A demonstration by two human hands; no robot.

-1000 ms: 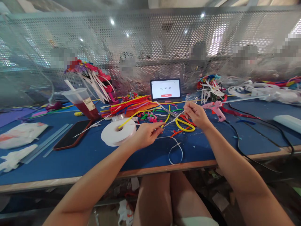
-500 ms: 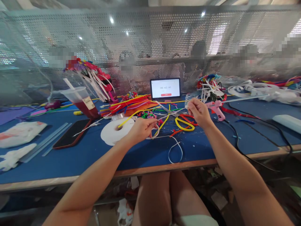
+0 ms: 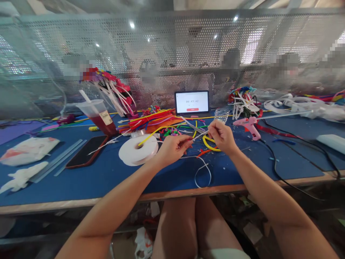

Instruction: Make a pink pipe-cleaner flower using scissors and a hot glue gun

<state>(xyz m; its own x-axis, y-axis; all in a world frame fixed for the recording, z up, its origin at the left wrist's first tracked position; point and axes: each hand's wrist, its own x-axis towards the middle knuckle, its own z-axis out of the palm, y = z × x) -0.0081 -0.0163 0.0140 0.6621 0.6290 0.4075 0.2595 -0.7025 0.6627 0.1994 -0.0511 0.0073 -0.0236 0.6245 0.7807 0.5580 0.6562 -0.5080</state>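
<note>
A thin white ribbon (image 3: 200, 135) is stretched in a short span between my two hands, just above the table. My left hand (image 3: 172, 150) pinches its left end between thumb and fingers. At the other end my right hand (image 3: 223, 137) is closed on the ribbon, its fingers curled. A white spool (image 3: 127, 154) with a yellow pipe cleaner through its hole lies left of my left hand. Behind the ribbon are scissors (image 3: 193, 125), partly covered. Under my right hand a yellow pipe cleaner loop (image 3: 207, 144) shows in part. A curled ribbon tail (image 3: 211, 177) lies near the front edge.
Behind the hands stand a tablet showing a timer (image 3: 192, 100) and a pile of pipe cleaners (image 3: 151, 120). A pink glue gun (image 3: 252, 128) with a black cord lies right. A cup of red drink (image 3: 101, 120) and a phone (image 3: 86, 153) are left.
My hands have come closer together, so the ribbon span between them is shorter. My left hand moved right; my right hand moved slightly left and down. Both keep their grip.
</note>
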